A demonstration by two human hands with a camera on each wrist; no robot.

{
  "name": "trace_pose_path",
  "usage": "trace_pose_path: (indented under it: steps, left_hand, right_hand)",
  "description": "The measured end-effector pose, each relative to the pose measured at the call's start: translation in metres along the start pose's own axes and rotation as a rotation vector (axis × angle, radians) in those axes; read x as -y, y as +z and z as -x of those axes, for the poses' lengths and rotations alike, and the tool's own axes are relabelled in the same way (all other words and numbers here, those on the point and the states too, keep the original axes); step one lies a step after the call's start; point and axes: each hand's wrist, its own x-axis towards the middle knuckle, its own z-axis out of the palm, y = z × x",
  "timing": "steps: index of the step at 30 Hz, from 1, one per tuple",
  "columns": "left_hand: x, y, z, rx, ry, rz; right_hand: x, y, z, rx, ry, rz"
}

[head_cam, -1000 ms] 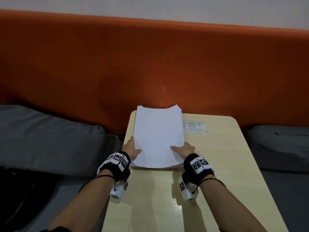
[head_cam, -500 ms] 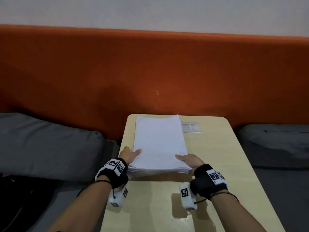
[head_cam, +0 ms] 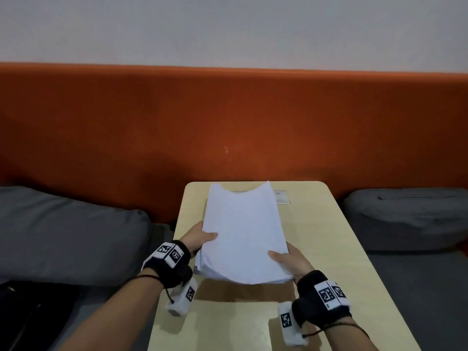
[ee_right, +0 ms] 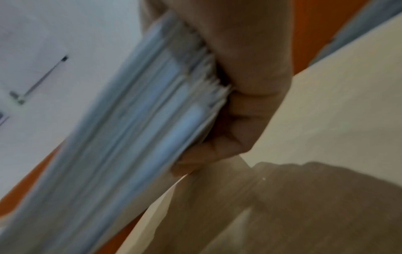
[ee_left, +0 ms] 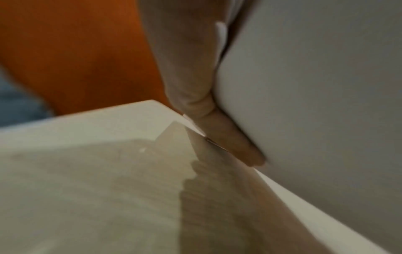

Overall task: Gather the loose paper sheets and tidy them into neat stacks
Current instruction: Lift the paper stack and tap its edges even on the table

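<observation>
A thick stack of white paper sheets point(head_cam: 243, 231) is lifted at its near end above the pale wooden table point(head_cam: 329, 249); its far end sags down toward the tabletop. My left hand point(head_cam: 200, 240) grips the stack's left edge, thumb on top. My right hand point(head_cam: 291, 262) grips the near right corner, thumb on top. In the right wrist view the fingers point(ee_right: 245, 96) curl round the fanned sheet edges point(ee_right: 152, 120). A finger point(ee_left: 228, 137) lies under the paper's underside point(ee_left: 315, 86) in the left wrist view.
A small printed label point(head_cam: 282, 197) is fixed to the table's far right part, partly behind the stack. An orange padded backrest point(head_cam: 228, 122) runs behind the table. Grey cushions lie to the left point(head_cam: 65, 231) and right point(head_cam: 405, 216). A dark bag point(head_cam: 30, 312) sits lower left.
Both hands have raised the stack's near end off the table and drawn it closer to me. The right hand slid back to the near right corner; the camera view tilted up.
</observation>
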Motion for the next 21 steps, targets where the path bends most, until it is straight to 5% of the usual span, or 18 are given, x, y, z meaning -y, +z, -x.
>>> trace_pose_path:
  steps: [10,16,21]
  left_hand:
    - [-0.04,0.037,0.039,-0.462,0.567,-0.146]
    - [-0.059,0.043,0.047,-0.514,0.768,-0.071]
    - [-0.061,0.046,0.052,-0.512,0.799,0.022]
  right_hand:
    - [0.047,0.012,0.009,-0.27,-0.472,-0.106]
    - [0.069,0.009,0.016,-0.265,-0.613,-0.246]
    - [0.067,0.008,0.03,-0.221,-0.622,-0.292]
